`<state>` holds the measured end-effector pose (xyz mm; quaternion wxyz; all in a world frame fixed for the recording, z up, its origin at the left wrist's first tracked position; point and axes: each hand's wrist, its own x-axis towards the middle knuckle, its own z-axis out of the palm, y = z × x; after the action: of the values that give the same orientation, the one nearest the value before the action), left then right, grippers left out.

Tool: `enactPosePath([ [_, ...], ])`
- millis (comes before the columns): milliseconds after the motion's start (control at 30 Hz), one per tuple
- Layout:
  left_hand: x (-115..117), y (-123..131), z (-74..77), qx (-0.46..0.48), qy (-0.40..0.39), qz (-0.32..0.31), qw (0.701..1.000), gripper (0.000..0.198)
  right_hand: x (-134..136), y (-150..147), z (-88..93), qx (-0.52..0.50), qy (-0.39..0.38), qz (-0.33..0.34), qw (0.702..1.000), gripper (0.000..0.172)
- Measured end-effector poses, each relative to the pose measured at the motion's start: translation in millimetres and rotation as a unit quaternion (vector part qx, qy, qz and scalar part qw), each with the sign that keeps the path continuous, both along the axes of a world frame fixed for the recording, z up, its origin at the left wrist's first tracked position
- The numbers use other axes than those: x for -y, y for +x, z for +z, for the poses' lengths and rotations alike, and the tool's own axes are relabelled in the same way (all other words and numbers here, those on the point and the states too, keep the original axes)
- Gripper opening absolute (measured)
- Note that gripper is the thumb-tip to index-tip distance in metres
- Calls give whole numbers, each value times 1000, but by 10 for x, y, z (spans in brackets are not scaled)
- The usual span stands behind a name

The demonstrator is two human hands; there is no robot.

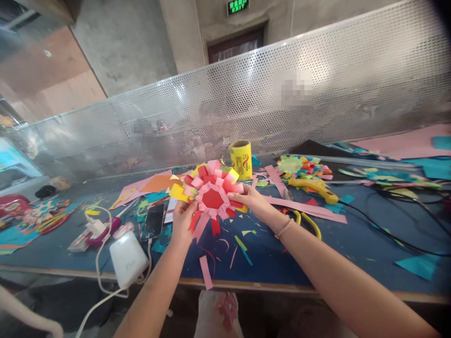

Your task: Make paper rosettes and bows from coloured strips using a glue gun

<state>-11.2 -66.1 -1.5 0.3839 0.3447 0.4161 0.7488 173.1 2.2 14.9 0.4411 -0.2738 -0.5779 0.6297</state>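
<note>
Between my two hands a layered paper flower [212,197] is held above the table, its red centre ringed by pink, red and yellow looped petals. Pink and red paper tails hang from its lower left. My left hand [183,217] grips the left lower edge, fingers closed on the paper. On the other side my right hand [248,201] pinches the right edge between thumb and fingers. Just behind the flower stands a yellow cardboard tube [241,160]. Yellow-handled scissors [310,225] lie partly hidden under my right forearm.
A yellow glue gun [315,188] with a black cord lies at right, near another paper flower [291,165]. At left are a phone [153,222], a white power adapter [128,258] and cables. Paper scraps [206,272] litter the blue table; a perforated metal screen [197,108] rises behind.
</note>
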Motion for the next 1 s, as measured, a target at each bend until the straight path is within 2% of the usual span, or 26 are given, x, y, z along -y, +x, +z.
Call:
enactPosePath([
  [167, 44, 26, 43, 27, -5, -55, 998, 32, -16, -15, 4, -49, -56, -18, 997, 34],
  [300, 108, -19, 50, 80, -39, -88, 992, 26, -39, 13, 14, -56, -60, -41, 996, 29],
  [400, 132, -70, 54, 95, -50, -110, 988, 31, -51, 30, 26, -54, -73, -44, 995, 30],
  [633, 96, -161, 71, 116, -29, -63, 991, 29, -80, 26, 4, -49, -76, -51, 995, 31],
  [1000, 76, -180, 20, 144, -11, -56, 988, 20, -65, 42, 10, -93, -84, -9, 992, 31],
])
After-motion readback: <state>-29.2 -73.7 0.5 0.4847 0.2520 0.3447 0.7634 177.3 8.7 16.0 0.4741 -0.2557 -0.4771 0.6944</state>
